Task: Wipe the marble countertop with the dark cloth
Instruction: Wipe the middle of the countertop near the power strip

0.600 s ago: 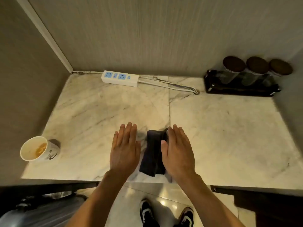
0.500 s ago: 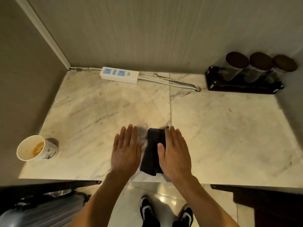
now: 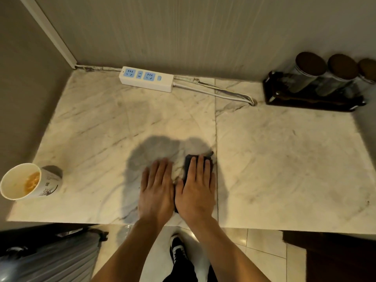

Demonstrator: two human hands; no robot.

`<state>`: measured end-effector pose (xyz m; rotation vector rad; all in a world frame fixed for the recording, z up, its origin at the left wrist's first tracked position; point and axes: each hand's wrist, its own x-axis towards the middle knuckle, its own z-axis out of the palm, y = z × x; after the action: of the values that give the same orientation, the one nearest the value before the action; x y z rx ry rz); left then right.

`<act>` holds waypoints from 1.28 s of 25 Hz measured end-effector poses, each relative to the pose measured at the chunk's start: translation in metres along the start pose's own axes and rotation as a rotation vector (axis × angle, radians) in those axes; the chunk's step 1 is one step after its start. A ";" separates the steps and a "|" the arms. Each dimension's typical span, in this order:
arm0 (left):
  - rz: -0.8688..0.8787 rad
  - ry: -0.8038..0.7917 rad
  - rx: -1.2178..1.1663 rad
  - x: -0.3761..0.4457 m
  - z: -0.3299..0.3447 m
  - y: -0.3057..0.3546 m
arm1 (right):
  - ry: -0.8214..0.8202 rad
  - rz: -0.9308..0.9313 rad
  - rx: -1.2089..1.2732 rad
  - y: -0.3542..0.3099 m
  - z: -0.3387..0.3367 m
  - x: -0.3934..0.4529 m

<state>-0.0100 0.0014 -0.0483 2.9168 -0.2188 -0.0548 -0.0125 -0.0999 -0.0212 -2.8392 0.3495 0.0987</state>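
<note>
Both hands lay flat near the 6 o'clock edge of the marble countertop (image 3: 284, 159).

Our right hand (image 3: 196, 192) pressed, fingers spread, on the folded dark cloth (image 3: 188, 159), palm weight pinning it for the wipe as we judged. Our left hand (image 3: 156, 194) rested open on bare stone beside it, likely bracing. A paper cup (image 3: 26, 181) stood at 9 o'clock, a power strip (image 3: 147, 79) at 12, both well clear.

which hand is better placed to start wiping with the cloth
Right. The right hand lies flat on the dark cloth, already pressing it to the countertop. The left hand rests on bare marble beside it.
</note>
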 end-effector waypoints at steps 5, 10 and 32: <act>-0.016 -0.011 -0.026 0.000 -0.002 0.001 | -0.015 -0.007 0.018 0.002 0.003 -0.001; -0.083 0.074 -0.122 0.002 0.000 0.010 | 0.006 -0.088 0.024 0.027 0.009 -0.011; -0.151 0.116 -0.251 0.006 0.008 0.077 | -0.279 -0.918 -0.281 0.147 -0.035 0.028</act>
<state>-0.0151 -0.0757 -0.0399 2.6700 0.0265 0.0594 -0.0201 -0.2529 -0.0289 -2.8813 -1.0835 0.3603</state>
